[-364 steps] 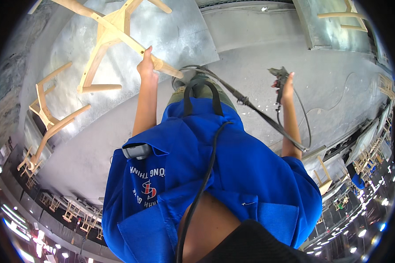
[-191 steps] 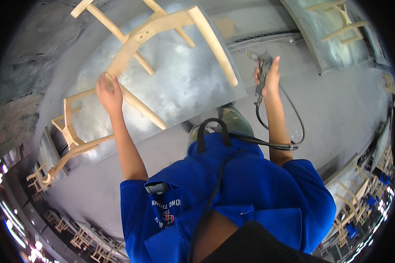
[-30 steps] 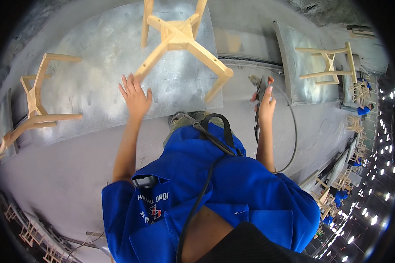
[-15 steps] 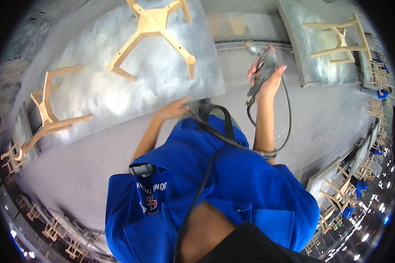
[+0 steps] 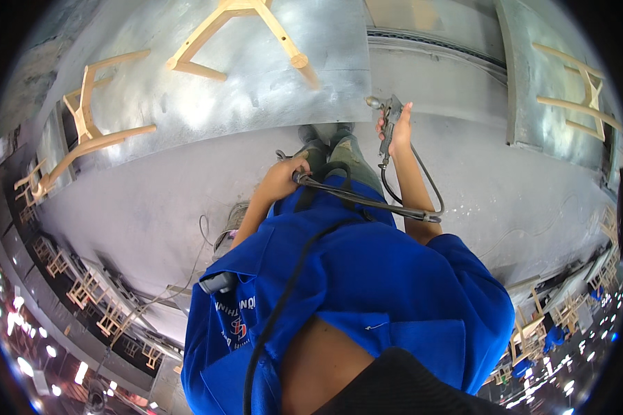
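In my right hand (image 5: 401, 138) is a spray gun (image 5: 388, 126), its nozzle end pointing away from me and slightly left. My fingers wrap its grip, and a dark hose (image 5: 429, 181) hangs from it, looping back past my forearm. Down by my waist, my left hand (image 5: 281, 178) is closed around the bundled dark hoses (image 5: 353, 198) that run across my front. Beyond my hands a pale wooden chair frame (image 5: 278, 33) with splayed legs is on a grey metal-topped table (image 5: 214, 97), partly cut off by the upper edge.
At left stands another wooden frame (image 5: 83, 114); at right, one more frame (image 5: 592, 90) is by a second grey panel (image 5: 520, 114). A bucket-like container (image 5: 228, 238) sits on the floor beside my left arm. Several wooden frames line both far sides, with people in blue at right.
My left hand has gone from open near the table edge to closed on the hoses. My right hand has lowered the spray gun toward me. The view has shifted, and more floor shows.
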`<state>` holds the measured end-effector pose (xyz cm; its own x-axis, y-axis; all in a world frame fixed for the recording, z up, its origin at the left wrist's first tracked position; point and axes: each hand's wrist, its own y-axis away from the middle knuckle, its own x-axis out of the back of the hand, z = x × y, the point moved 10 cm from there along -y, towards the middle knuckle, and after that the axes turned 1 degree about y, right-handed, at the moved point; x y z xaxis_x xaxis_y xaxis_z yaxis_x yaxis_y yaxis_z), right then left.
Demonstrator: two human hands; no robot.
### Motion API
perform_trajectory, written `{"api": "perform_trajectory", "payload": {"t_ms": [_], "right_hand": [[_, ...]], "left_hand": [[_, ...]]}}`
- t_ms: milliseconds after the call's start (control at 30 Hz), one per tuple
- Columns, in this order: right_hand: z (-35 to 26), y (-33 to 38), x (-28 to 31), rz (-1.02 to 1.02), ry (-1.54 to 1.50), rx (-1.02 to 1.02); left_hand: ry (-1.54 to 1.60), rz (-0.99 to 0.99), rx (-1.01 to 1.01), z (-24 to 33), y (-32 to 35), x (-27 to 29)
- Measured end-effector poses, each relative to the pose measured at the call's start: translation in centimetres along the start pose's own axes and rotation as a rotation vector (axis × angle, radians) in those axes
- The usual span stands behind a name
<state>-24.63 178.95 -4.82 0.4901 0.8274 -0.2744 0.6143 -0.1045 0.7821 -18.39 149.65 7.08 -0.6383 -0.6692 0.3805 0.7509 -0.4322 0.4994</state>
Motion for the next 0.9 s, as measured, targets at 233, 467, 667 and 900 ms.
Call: {"api": "perform_trajectory", "payload": {"t_ms": [233,467,667,900], "right_hand": [[6.1,-3.9,1.1,0.169,0.247,-0.138],[8.2,-0.5,-18.4,-0.508,-0.188,-0.237],[12.4,-3.5,-23.4,-0.381,-0.190,-0.197],[17.1,-3.3,-13.9,-0.032,-0.035,-0.125]], "left_hand": [[-0.035,0.281,-0.061,3.0,3.5,2.5],[-0.028,0.186,0.017,0.1,5.4,3.9],[0.061,0.260,0.081,-4.9,9.2,9.3],[-0.014,0.077,0.043,-10.4,9.0,9.7]]}}
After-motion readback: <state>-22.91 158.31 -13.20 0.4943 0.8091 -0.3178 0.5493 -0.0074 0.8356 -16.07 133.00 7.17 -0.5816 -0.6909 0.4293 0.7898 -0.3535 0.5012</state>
